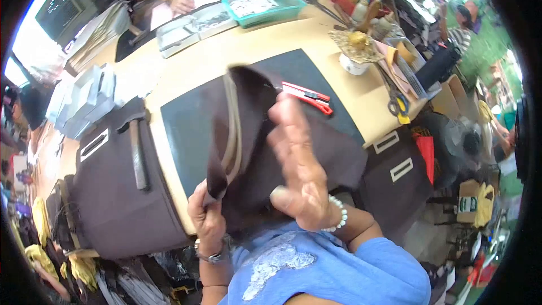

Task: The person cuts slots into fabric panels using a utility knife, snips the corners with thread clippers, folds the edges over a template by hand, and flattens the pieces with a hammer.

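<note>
My left hand (208, 214) is closed, its fingers pinching the lower corner of a dark brown fabric piece (333, 158). Part of that piece stands up in a fold, showing a tan strip (231, 124) along its inside. Over the fabric, my right hand (302, 166) is slightly blurred, with fingers stretched out and thumb apart; nothing is in it. Beneath the fabric lies a dark cutting mat (183, 135). A red utility knife (307, 95) rests on the mat, just beyond my right fingertips, with another red-handled tool against it.
On the left, a hammer (137, 155) lies on stacked brown panels (118, 209). Clear plastic boxes (84, 99) and a teal box (262, 7) line the table's far side. Scissors (398, 107) hang near the right edge. Another person's hand (180, 4) rests across the table.
</note>
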Tool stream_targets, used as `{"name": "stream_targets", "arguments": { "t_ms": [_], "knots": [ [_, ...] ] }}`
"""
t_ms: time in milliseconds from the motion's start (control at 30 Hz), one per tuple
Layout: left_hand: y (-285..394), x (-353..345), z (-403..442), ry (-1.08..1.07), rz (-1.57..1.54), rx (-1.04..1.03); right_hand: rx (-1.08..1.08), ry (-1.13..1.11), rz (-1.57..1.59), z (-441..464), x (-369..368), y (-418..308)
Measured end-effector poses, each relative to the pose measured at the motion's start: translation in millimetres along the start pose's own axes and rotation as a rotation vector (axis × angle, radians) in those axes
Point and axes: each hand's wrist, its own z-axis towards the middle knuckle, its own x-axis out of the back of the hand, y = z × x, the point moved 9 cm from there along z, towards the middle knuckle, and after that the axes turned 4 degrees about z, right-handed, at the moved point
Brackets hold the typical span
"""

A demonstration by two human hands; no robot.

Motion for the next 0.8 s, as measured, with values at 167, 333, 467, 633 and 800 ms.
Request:
{"name": "stream_targets", "arguments": {
  "t_ms": [167,333,467,633,800],
  "knots": [
    [85.5,17.0,-2.1,-0.306,0.390,-0.235,0.276,-0.723,-0.437,10.2,-74.6,-25.8],
    [163.5,115.8,-62.7,0.156,0.815,-0.654,0.045,-1.029,-0.119,-13.6,-124.4,14.4],
    [234.1,227.5,-106.4,0.741,1.183,-0.323,0.223,-0.958,0.183,-27.8,-162.3,-2.9],
    [295.2,225.8,-38.2,0.704,1.675,-0.449,0.494,-0.839,0.555,-20.2,-176.8,-62.6],
    [280.1,243.5,24.2,0.537,1.546,-0.685,0.493,-0.729,0.223,5.9,-156.3,-64.8]
  ]
}}
